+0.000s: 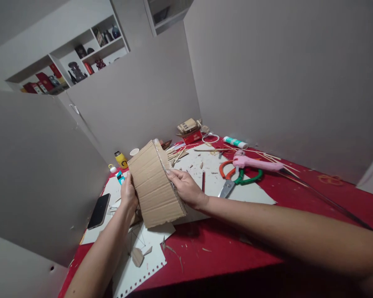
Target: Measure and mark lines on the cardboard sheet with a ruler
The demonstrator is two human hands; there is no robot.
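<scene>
A piece of brown corrugated cardboard [157, 188] is held up, tilted, above the table between my two hands. My left hand [129, 192] grips its left edge, thumb along the side. On the right edge, my right hand [185, 188] is closed with the thumb on the near face and the other fingers mostly hidden. Below the cardboard lies a white paper sheet [149, 265] with pencil lines and a few cardboard scraps [137, 257]. To the right of my right hand are scissors [228, 186] with orange and green handles and a dark pencil [203, 181].
A pink glue gun [257, 162] with a dark cord lies at the right. A phone [98, 211] and a yellow bottle [121, 159] are at the left. Thin wooden sticks [177, 155], a red box [192, 137] and a white-and-teal tube [235, 142] sit along the back.
</scene>
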